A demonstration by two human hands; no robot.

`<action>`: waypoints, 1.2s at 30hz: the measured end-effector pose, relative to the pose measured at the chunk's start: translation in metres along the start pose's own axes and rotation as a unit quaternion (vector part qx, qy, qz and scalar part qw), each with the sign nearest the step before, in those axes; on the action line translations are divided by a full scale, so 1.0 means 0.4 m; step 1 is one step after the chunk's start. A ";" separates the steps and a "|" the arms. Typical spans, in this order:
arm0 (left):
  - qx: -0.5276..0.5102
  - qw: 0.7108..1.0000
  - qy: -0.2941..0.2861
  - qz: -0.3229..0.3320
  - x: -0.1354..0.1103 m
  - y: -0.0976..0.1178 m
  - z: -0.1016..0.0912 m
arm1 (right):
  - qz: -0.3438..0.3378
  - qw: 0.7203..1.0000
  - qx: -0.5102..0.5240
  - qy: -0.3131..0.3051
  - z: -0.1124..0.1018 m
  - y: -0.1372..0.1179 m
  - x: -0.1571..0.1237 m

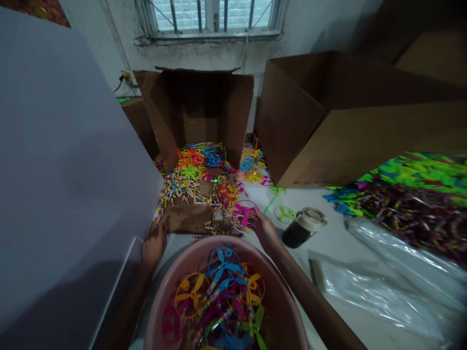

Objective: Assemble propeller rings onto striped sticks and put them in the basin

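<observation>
My right hand (263, 227) pinches a pink propeller disc (245, 212), a ring with blades inside, just beyond the basin. My left hand (153, 247) is at the left edge of the loose pile, fingers drawn together; what they hold, if anything, is too small to make out. Near it lie many small multicoloured printed sticks (178, 187), spread over a brown cardboard flap (188, 218). Between my arms stands a pink basin (160, 291). In it are blue, orange, pink and green propeller discs, some fitted with printed sticks, such as the blue propeller (223, 265).
An open cardboard box (235, 119) on its side spills coloured sticks. Right of it stand a large carton (292, 126), green propeller discs (285, 214) and a lidded jar of dark liquid (304, 227). Clear plastic bags (379, 296) lie farther right. A pale panel (73, 160) borders the left.
</observation>
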State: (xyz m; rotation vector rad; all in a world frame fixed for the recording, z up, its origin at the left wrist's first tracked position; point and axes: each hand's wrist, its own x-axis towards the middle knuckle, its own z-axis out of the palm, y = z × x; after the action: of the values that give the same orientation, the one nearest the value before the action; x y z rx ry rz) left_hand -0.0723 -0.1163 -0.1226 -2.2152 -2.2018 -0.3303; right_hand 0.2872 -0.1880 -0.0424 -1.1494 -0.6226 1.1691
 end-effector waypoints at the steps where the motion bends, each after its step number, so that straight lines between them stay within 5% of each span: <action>1: -0.018 1.000 -0.005 -0.008 0.004 0.003 -0.002 | 0.008 1.000 0.010 -0.008 0.006 -0.008 -0.009; 8: -0.217 0.974 0.025 -0.061 0.024 0.082 -0.037 | 0.057 0.995 0.008 -0.076 0.053 -0.050 -0.076; 12: -0.369 0.927 -0.039 -0.059 0.035 0.140 -0.084 | 0.046 0.993 -0.020 -0.109 0.082 -0.067 -0.112; 18: -0.536 0.833 -0.136 0.011 -0.047 0.223 -0.249 | 0.057 0.987 -0.028 -0.146 0.120 -0.071 -0.166; 25: -0.576 0.779 -0.212 0.125 -0.178 0.297 -0.439 | 0.076 0.946 -0.120 -0.290 0.131 -0.120 -0.224; 29: -0.556 0.787 -0.229 0.140 -0.199 0.302 -0.464 | 0.078 0.929 -0.156 -0.328 0.135 -0.143 -0.237; 33: -0.545 0.813 -0.161 0.123 -0.207 0.300 -0.460 | 0.066 0.927 -0.179 -0.322 0.138 -0.152 -0.247; 36: -0.612 0.779 -0.129 0.045 -0.213 0.295 -0.452 | 0.075 0.926 -0.169 -0.329 0.135 -0.152 -0.253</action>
State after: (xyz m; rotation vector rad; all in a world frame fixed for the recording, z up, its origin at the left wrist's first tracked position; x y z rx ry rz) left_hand 0.0181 -0.2293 0.0589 -2.9390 -2.2217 -2.0765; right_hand 0.2305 -0.2603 0.0493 -1.0903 -1.3075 1.6414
